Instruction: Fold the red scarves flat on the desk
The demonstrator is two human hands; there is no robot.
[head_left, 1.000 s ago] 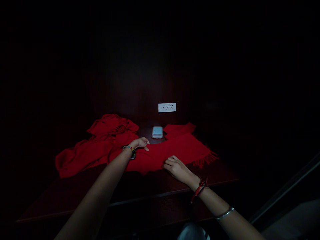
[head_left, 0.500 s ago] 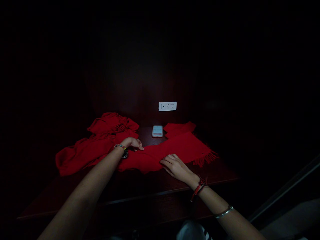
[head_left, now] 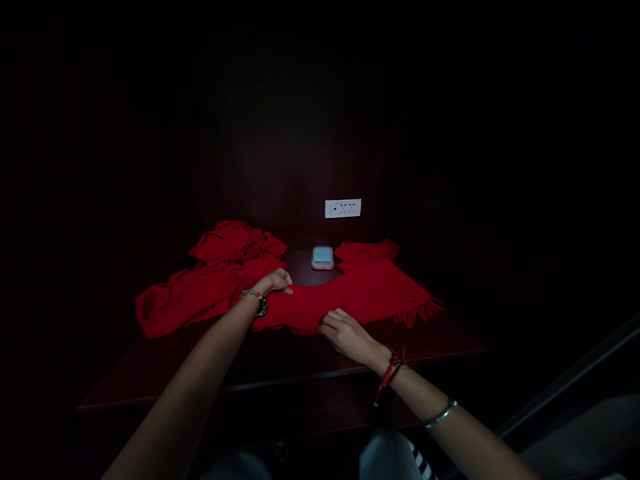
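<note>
A red scarf point(head_left: 367, 293) stretches across the dark desk, its fringed end spread at the right. My left hand point(head_left: 277, 281) is closed on its far edge, fingers pinched together. At the near edge my right hand point(head_left: 346, 333) grips the cloth between curled fingers; the fingertips are partly hidden. Between the hands the fabric lies nearly flat. To the left, the red cloth continues into a rumpled heap point(head_left: 185, 303); where one piece ends and another begins cannot be made out. Behind the fringed part lies a folded red cloth point(head_left: 367, 251).
A phone point(head_left: 323, 257) with a lit screen lies at the back of the desk point(head_left: 280, 367). A white socket plate point(head_left: 343, 208) is on the dark wall behind. My knees show below the desk's front edge. The surroundings are very dark.
The view has shifted slightly, so the desk sits a little higher and further right. The cloth between my hands looks smoother, its near edge straighter. Both hands keep their hold.
</note>
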